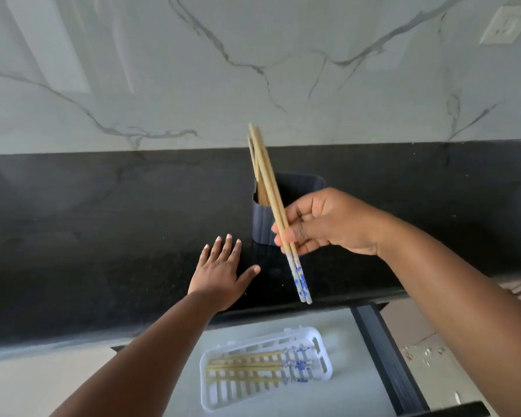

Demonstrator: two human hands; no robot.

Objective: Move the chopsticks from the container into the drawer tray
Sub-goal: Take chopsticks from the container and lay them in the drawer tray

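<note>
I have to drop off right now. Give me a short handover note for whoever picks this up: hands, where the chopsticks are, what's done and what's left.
Right hand: closed on a pair of chopsticks, held in the air in front of the container, blue-patterned ends pointing down.
Left hand: open, flat on the black counter, holding nothing.
Container: dark, upright on the counter, with more chopsticks standing in it.
Drawer tray: white slotted tray in the open drawer below the counter, several chopsticks already lying in it.
Left: lay the held pair in the tray, then move over the ones in the container.
</note>
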